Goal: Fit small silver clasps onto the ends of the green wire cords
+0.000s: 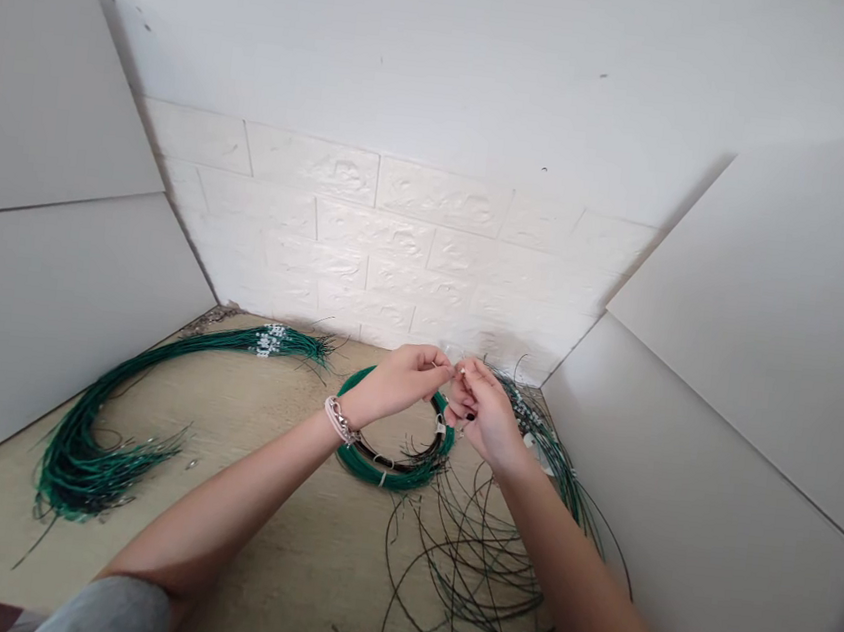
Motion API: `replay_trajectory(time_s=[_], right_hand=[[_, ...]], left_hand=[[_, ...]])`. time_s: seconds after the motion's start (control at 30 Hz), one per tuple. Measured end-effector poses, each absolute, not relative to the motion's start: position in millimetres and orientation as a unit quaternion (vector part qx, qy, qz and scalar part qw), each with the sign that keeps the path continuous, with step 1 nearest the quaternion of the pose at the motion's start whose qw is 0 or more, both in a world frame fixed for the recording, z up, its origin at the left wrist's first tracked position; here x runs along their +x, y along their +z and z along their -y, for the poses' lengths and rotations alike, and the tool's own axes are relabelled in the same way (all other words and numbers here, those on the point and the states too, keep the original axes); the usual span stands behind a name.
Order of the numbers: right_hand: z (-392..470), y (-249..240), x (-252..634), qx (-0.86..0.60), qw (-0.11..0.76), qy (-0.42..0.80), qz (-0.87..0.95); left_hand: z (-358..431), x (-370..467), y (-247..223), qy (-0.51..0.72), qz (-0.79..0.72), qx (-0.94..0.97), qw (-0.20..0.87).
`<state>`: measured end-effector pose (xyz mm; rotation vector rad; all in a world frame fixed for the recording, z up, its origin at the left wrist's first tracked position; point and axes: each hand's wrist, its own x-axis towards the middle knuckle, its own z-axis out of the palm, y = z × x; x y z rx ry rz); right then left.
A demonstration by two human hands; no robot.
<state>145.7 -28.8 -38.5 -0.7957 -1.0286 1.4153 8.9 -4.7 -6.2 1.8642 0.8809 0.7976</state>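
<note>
My left hand [404,383], with a bracelet at the wrist, is closed in a pinch. Its fingertips almost meet those of my right hand [485,415], which is also pinched, with a tiny pale spot showing at the tips. Whatever lies between the fingers is too small to make out. Below and behind both hands, a round coil of green and black wire [357,466] lies on the table, partly covered by them. Thin dark wires [470,573] spread in loose loops under my right forearm. A bundle of green wires with pale tags [536,421] lies beside my right hand.
A long curved bundle of green wires [90,422] with white tags [270,340] lies on the left of the wooden table [278,542]. A white brick-patterned wall [399,243] closes off the back. Pale panels stand at the left [68,309] and right [715,467].
</note>
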Motion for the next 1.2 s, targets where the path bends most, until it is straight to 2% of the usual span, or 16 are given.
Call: replay_trajectory(time_s=[0.3, 0.47, 0.67, 0.87, 1.03, 1.2], right_hand=[[28.4, -43.5, 147.2, -0.269, 0.553, 0.649, 0.448], [27.2, -41.0, 151.5, -0.297, 0.534, 0.638, 0.468], [25.8, -40.1, 156.0, -0.403, 0.517, 0.487, 0.577], [33.1, -34.0, 161.3, -0.519, 0.481, 0.160, 0.688], [34.9, -33.0, 159.7, -0.539, 0.457, 0.087, 0.702], [33.5, -38.1, 158.6, -0.554, 0.481, 0.056, 0.677]], left_hand=[[11.9, 11.3, -0.6, 0.313, -0.336, 0.702, 0.545], [9.0, 9.5, -1.1, 0.322, -0.330, 0.665, 0.587], [4.3, 11.0, -6.1, 0.354, -0.329, 0.613, 0.624], [7.2, 12.8, -4.8, 0.363, -0.342, 0.615, 0.611], [5.8, 12.7, -6.1, 0.354, -0.340, 0.612, 0.619], [6.0, 12.9, -5.8, 0.356, -0.328, 0.601, 0.636]])
